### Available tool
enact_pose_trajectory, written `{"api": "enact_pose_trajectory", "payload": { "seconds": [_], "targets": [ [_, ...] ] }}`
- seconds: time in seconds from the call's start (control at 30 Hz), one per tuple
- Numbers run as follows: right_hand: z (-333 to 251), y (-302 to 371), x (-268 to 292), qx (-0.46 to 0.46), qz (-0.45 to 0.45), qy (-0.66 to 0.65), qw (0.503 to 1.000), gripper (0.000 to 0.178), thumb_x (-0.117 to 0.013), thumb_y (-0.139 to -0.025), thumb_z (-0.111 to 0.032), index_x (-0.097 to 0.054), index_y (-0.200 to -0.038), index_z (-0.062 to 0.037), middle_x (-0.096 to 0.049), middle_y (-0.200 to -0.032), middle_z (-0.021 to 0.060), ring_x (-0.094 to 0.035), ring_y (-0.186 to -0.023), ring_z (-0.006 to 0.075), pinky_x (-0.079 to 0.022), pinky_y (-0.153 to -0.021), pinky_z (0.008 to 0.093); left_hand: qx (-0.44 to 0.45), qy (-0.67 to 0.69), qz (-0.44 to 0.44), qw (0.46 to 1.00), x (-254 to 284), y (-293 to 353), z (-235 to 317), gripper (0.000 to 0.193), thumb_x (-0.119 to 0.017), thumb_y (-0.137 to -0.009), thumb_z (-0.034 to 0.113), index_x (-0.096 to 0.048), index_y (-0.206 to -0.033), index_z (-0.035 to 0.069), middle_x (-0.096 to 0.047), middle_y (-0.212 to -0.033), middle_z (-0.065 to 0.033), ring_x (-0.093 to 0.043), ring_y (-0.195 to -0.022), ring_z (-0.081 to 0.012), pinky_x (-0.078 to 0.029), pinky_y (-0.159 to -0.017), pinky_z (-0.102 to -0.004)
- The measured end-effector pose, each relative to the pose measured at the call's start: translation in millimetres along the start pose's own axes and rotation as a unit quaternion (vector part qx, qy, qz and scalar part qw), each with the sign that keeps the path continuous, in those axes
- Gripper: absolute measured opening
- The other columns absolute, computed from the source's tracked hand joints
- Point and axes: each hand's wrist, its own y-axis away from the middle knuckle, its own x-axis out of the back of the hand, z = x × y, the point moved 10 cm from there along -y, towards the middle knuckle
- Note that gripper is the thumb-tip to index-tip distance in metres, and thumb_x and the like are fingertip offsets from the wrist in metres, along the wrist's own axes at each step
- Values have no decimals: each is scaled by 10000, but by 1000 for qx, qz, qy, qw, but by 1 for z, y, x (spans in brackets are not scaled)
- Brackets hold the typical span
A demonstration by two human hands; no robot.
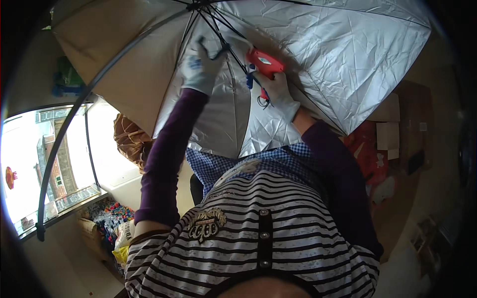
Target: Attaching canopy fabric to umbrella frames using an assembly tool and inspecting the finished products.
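Observation:
An opened umbrella [357, 54] with a silvery, creased lining spreads before me, its dark ribs [218, 31] meeting near the top edge. My left hand [199, 65], in a whitish glove with dark fingertips, is raised beside these ribs. Its fingers are apart, though slightly blurred, and one tip is close to a dark rib joint. In my right hand [279, 92], also gloved, is a red gun-shaped hand tool [267, 62] with blue parts at its side. The tool lies against the lining just right of the ribs; its exact kind is unclear.
A long dark curved rod [63, 130] arcs down the left side, past a bright window [47, 164]. Brown folded fabric [130, 139] hangs behind my left arm. Multicoloured small items [112, 218] fill a box at lower left. Red material [367, 154] and cartons [387, 136] stand at right.

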Motion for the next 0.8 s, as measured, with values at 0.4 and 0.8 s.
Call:
{"api": "enact_pose_trajectory", "payload": {
  "seconds": [0.4,0.8],
  "targets": [
    [37,10,-9,-122,5,18,992,182,-684,-819,-203,-639,-832,-27,-572,-646,-9,-520,-546,72,-420,-490,270,139,179,-321,920,-88,7,-23,271,-651,-811,220,-645,-919,-28,-682,-772,-168,-693,-689,-276,-551,-576,-385],
    [70,38,-59,-234,51,-99,966,176,-679,-804,-220,-609,-777,-60,-572,-638,6,-574,-549,119,-482,-512,297,160,228,-357,892,-100,2,-28,181,-596,-849,138,-649,-901,-27,-669,-683,-136,-654,-525,-215,-498,-422,-310]
  ]
}}
